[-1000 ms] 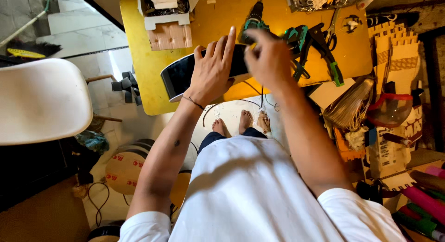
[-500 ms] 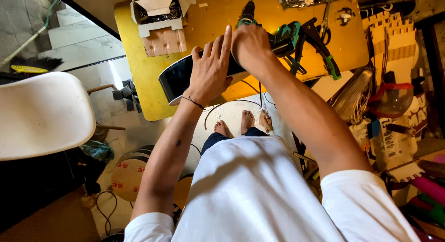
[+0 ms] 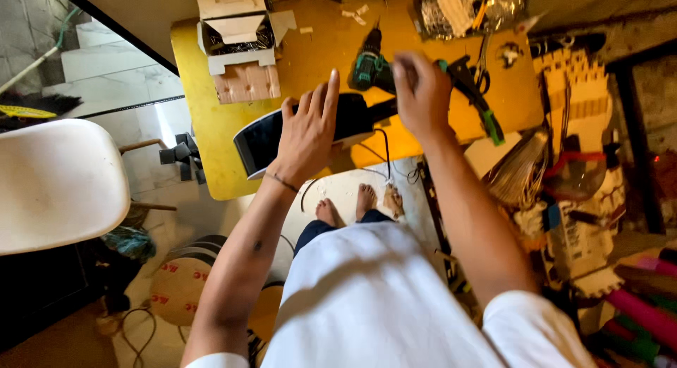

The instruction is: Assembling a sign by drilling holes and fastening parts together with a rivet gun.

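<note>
I look straight down from my head camera at a big yellow wooden table [image 3: 211, 163] with rounded corners. Beside it on my left stands a white plastic chair [image 3: 53, 184] with a smooth round seat.

On the near edge of the table lies a long black curved panel with a white rim [image 3: 261, 139]. It sticks out a little over the table edge. My left arm reaches forward and up from my shoulder, nearly straight. My left hand [image 3: 307, 131] lies flat on top of the black panel, palm down. The fingers are stretched out and spread a bit, pointing away from me. They are not curled around anything; they just press on the panel.

My right arm also reaches forward, bent a little at the elbow. My right hand [image 3: 422, 93] is up over the far end of the panel, close to a green and black cordless drill [image 3: 368, 64] lying on the table. This hand looks blurry. The fingers are bent inward, but I cannot tell if they grip anything.

Further back on the table is an open brown cardboard box [image 3: 236, 26] with its flaps up. To the right of the drill lies a black tool with green handles [image 3: 479, 100]. A thin black cable [image 3: 386, 153] hangs down from the panel toward the floor, near my bare feet [image 3: 356, 206].
</note>
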